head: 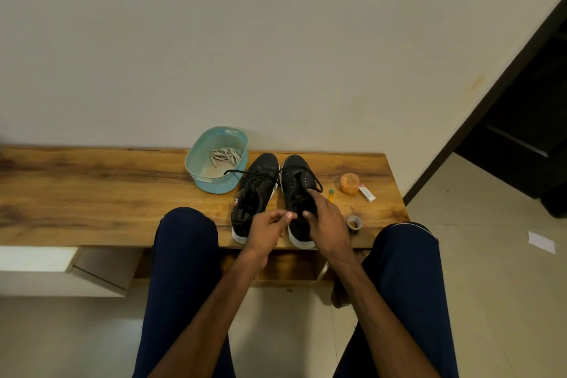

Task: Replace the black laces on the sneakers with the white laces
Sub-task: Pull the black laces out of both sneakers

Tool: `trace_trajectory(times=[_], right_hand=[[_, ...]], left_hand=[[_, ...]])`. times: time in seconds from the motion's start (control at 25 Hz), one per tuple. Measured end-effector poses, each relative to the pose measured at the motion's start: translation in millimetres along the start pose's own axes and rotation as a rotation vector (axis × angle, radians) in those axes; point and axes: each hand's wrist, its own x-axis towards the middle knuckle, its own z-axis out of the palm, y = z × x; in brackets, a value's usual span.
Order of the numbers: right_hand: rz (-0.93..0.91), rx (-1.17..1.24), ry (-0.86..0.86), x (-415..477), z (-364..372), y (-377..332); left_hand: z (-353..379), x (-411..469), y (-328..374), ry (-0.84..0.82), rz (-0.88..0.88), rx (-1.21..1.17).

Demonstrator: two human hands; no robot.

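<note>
The left hand is seen at lower centre of the frame, its fingers curled tight and the thumb pressed to them in a pinch, just beside the heel opening of the right sneaker. Whether lace or shoe edge is pinched cannot be told. The right hand is laid over the same sneaker, fingers loosely spread, the index finger stretched straight onto the eyelet row and the thumb set on the opening's inner edge. This sneaker's eyelets are mostly bare. A loose black lace is trailed from its top leftwards to the rim of a teal basket. The left sneaker is shown fully laced. White laces are bundled inside the basket on the wooden table.
</note>
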Motion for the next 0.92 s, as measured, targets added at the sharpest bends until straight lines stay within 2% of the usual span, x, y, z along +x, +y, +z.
trace_trajectory(times=[0.08, 0.16, 0.24, 0.32, 0.36, 0.44, 0.52, 0.6, 0.68, 0.72, 0.8, 0.88, 0.92], right_hand=[[0.031, 0.046, 0.085, -8.9, -1.1, -1.2], [0.079, 0.223, 0.095, -17.9, -5.3, -7.5], [0.212, 0.515, -0.144, -23.1, -10.6, -16.3], [0.333, 0.702, -0.403, -25.0, -11.9, -17.4], [0.356, 0.731, -0.457, -24.7, -9.4, -14.1], [0.349, 0.730, -0.441, -25.5, -6.5, -10.2], [0.338, 0.773, -0.384, -28.2, -8.5, -12.7], [0.368, 0.876, -0.332, -30.9, -13.0, -15.7], [0.395, 0.906, -0.344, -34.0, -20.2, -19.3], [0.392, 0.893, -0.400, -36.7, -23.6, -22.7], [0.343, 0.940, -0.571, -43.2, -28.8, -29.7], [0.252, 1.093, -0.721, -48.9, -31.9, -34.6], [0.208, 1.174, -0.771, -50.5, -33.5, -36.3]], left_hand=[[-1.5, -7.9, 2.0, 0.015, -0.082, -0.123], [-1.8, -12.5, 5.9, 0.007, -0.052, -0.113], [-1.1, -12.9, 6.3, -0.035, 0.024, -0.029], [-1.0, -16.0, 5.4, -0.132, 0.104, 0.101], [-0.8, -17.2, 2.4, -0.176, 0.143, 0.200], [1.3, -19.1, -5.2, -0.194, 0.210, 0.418], [0.4, -22.1, -6.2, -0.105, 0.234, 0.552], [-5.3, -22.4, -3.8, 0.062, 0.301, 0.680], [-14.9, -17.0, -2.1, 0.170, 0.396, 0.633], [-19.5, -13.7, -0.4, 0.146, 0.422, 0.576], [-23.9, -7.3, -3.3, -0.060, 0.472, 0.525], [-19.0, -7.8, -9.4, -0.304, 0.513, 0.438], [-14.8, -9.8, -14.5, -0.370, 0.502, 0.355]])
